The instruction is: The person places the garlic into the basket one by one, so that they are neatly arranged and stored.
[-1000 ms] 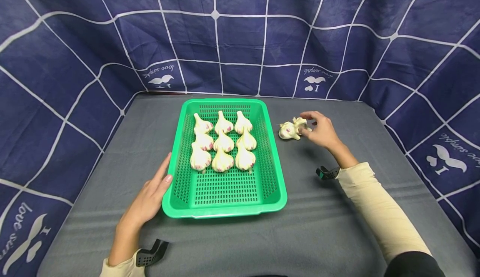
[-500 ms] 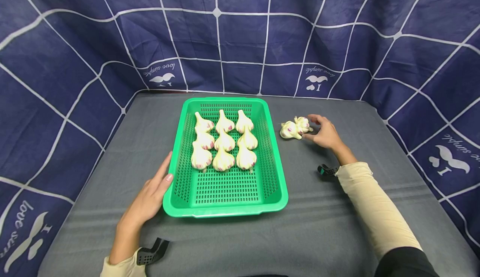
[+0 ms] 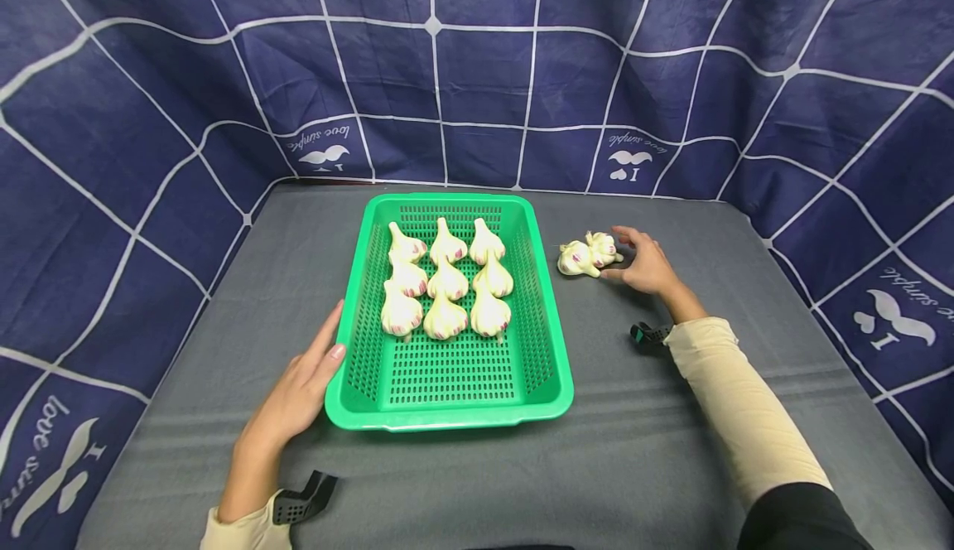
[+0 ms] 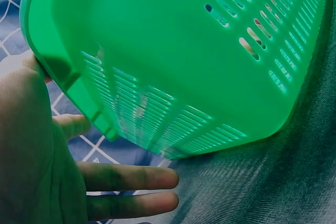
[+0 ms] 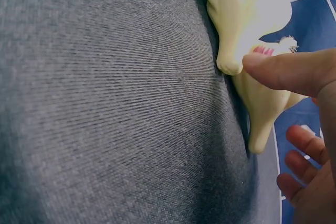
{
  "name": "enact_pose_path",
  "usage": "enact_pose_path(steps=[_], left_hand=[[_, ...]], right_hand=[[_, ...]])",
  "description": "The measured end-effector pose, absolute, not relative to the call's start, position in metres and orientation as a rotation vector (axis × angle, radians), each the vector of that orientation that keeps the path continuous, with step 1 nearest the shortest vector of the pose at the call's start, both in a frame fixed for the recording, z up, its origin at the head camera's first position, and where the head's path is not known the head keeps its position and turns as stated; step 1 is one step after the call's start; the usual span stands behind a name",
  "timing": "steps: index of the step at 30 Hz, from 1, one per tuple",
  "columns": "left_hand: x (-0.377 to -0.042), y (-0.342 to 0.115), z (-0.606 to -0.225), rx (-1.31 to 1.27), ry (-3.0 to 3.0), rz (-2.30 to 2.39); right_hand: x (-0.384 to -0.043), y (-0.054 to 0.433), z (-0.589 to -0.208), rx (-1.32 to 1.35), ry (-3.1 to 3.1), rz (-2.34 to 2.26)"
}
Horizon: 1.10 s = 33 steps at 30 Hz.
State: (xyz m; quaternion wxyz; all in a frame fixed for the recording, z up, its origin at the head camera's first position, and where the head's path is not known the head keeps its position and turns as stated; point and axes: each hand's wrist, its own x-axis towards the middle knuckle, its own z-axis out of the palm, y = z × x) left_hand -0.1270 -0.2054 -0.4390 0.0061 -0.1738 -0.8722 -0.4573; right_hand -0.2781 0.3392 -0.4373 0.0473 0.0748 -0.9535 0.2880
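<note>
A green perforated plastic basket (image 3: 450, 378) holds several garlic bulbs (image 3: 447, 285) in three columns, stems pointing away. My left hand (image 3: 292, 393) rests against its left side, thumb at the rim and index finger stretched along it; the left wrist view shows other fingers (image 4: 131, 177) straight beside the basket's wall (image 4: 173, 40). Right of the basket, two more bulbs lie together on the cloth, a left one (image 3: 576, 258) and a right one (image 3: 602, 248). My right hand (image 3: 647, 268) is beside the right bulb, fingers loosely bent, thumb (image 5: 294, 72) close to it; contact is unclear.
Grey cloth (image 3: 447, 484) covers the table. A dark blue curtain (image 3: 477, 78) with white grid lines stands along the back and both sides. Black straps sit on both wrists (image 3: 301, 500).
My right hand has drawn slightly right, off the right garlic bulb, and its fingers have parted from it. Over the last half second little moves. The left hand stays at the basket.
</note>
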Motion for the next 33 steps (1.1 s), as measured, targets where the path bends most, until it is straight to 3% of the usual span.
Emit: enact_pose_path(steps=[21,33], left_hand=[[-0.127,-0.206,-0.44,-0.546,-2.722,-1.435],[-0.127,-0.206,-0.44,-0.584,-2.686,-1.442]], right_hand=[[-0.284,0.339,-0.44,0.257,-2.965,0.85],[-0.273,0.336,-0.438,0.077,-2.782,1.007]])
